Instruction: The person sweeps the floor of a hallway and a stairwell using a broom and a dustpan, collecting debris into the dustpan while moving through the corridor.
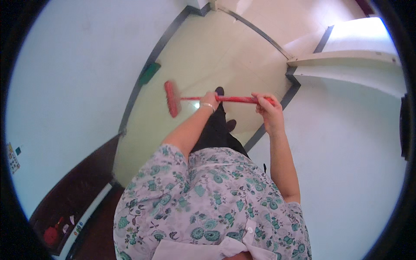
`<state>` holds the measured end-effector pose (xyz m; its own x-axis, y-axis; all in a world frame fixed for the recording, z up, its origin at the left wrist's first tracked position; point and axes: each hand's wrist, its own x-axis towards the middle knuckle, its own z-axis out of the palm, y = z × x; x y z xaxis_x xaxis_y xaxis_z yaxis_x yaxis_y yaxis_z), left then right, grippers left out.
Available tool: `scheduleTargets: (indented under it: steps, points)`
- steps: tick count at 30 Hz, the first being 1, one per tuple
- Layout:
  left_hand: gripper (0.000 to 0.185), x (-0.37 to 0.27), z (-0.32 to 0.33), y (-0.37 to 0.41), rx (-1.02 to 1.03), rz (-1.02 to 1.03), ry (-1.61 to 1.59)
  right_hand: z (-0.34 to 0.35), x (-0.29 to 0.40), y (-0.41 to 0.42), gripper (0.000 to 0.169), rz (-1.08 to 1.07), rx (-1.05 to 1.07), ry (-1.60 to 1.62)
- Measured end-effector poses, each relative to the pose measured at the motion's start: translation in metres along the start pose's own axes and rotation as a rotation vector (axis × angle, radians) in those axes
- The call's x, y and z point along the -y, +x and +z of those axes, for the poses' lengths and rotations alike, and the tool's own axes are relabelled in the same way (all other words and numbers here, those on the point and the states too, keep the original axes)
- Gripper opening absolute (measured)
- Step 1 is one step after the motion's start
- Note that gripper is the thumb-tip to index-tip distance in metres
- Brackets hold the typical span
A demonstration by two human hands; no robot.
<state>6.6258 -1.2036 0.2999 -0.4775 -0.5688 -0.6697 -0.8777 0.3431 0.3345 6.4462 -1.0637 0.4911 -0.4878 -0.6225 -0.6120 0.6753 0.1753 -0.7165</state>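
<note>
A red broom is held across in front of me, its head to the left and its pole end to the right. My left hand (209,100), with a bracelet at the wrist, grips the red pole (237,99) around its middle. Near the pole's upper end, my right hand (269,109) is closed around it. The red broom head (171,99) with its bristles is over the pale floor (195,58), slightly blurred; whether it touches the floor I cannot tell. One dark shoe (219,90) is partly behind the pole, the other (231,125) is nearer to me.
A green object (150,74) lies on the floor against the left wall's dark baseboard. Ahead, a metal threshold strip (255,28) crosses the doorway. A white wall (341,146) stands close on the right. At lower left is a dark brown cabinet or shelf (87,165) with small items, including a red one.
</note>
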Motion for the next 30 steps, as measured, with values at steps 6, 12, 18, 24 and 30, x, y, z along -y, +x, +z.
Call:
scheduleTargets:
  steps: [6,12,18,24,30]
  points:
    - [0.015,-0.082,-0.019,0.138,-0.248,0.257,-0.255,0.051,0.071,0.070,0.009,-0.498,-0.077,-0.548]
    - [0.013,-0.169,-0.128,0.167,-0.283,0.609,-0.642,0.144,0.141,0.055,0.006,-0.819,-0.183,-0.719]
    - [0.012,-0.140,-0.181,0.127,-0.238,0.486,-0.316,0.121,0.156,0.074,0.007,-0.782,-0.211,-0.455]
    - [0.014,-0.018,-0.137,0.154,-0.209,0.129,-0.139,0.098,0.075,0.164,0.009,-0.362,-0.010,-0.362]
    - [0.015,0.005,-0.106,0.215,-0.335,0.159,-0.117,0.101,0.059,0.192,0.008,-0.315,0.191,-0.451]
